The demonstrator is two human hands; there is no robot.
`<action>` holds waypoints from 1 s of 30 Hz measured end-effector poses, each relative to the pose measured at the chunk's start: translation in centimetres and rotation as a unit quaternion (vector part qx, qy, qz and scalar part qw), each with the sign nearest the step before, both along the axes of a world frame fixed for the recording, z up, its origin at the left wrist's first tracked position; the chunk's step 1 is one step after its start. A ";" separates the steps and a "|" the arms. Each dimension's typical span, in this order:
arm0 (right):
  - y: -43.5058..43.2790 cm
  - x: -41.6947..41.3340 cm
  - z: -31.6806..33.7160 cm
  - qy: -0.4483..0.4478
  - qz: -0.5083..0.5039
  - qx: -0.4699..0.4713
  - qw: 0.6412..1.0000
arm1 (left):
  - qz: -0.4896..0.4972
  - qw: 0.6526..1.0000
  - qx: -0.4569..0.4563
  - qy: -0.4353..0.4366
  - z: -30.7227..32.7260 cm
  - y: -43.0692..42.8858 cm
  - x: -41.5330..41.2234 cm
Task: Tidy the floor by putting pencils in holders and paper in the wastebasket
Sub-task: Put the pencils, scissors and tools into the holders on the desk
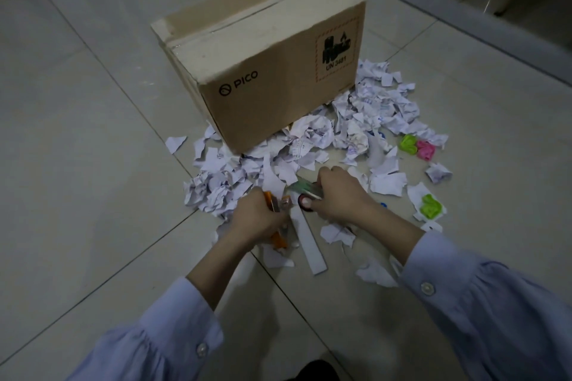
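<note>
L hand point(257, 219) grips orange pencils point(280, 241); R hand point(340, 195) grips greenish item point(305, 186).

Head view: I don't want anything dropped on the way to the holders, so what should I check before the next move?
1. Left hand grips the orange items: ok.
2. Right hand grips the dark round item: ok.
3. Held things are pencils: cannot tell.
4. Pencil holder in sight: not ok, none shows.
5. Wastebasket in sight: not ok, only a closed cardboard box shows.
6. Paper scraps off the floor: not ok, strewn beside the box.
</note>
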State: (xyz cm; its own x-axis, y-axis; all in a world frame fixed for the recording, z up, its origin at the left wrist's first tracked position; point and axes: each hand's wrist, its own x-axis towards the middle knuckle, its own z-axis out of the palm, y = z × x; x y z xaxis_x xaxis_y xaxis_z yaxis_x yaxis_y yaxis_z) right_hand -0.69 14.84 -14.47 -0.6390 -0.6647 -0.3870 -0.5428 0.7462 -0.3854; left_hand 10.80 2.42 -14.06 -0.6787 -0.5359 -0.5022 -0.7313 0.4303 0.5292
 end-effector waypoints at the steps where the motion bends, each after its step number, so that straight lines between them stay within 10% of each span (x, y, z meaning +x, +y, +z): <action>1: 0.1 -0.1 0.2 -0.001 0.000 0.002 1.000 | 0.011 1.000 0.028 0.004 0.2 -0.1 0.1; 15: 2.5 -0.9 0.0 -0.051 -0.072 -0.010 0.996 | 0.201 0.916 0.337 0.086 1.0 1.1 0.7; 30: 1.5 -0.9 -1.0 -0.007 -0.045 0.037 0.998 | 0.425 0.603 0.656 0.159 1.9 -1.0 0.3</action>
State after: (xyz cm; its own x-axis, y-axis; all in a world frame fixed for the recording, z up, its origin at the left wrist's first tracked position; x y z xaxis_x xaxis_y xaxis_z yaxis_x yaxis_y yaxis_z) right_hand -1.55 16.30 -15.42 -0.6890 -0.5735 -0.4431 -0.4665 0.8189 -0.3344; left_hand 11.09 1.41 -12.13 -0.6129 -0.0400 -0.7891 -0.1646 -0.9703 0.1771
